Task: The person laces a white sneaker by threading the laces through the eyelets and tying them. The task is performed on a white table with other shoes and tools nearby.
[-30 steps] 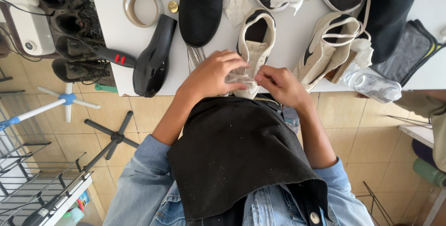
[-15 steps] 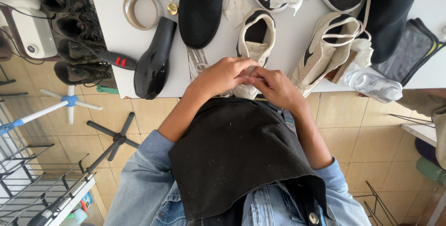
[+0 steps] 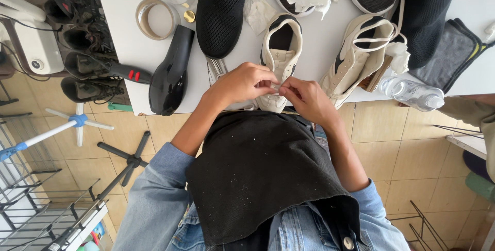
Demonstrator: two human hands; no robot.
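Now both hands meet over the cream sneaker (image 3: 281, 57) at the near edge of the worktop (image 3: 319, 39). A second ago the left hand (image 3: 242, 83) lay cupped over the toe; it has since drawn back, and its fingers now pinch a small pale scrap together with the right hand (image 3: 307, 99), fingertip to fingertip. Black hairdryer (image 3: 170, 70) sits unmoved to the left, just beside.

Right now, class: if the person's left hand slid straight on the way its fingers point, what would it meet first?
The left hand points toward the right hand. Their fingertips already meet over the cream shoe's toe, so it would likely press into that hand first; depth is hard to judge.
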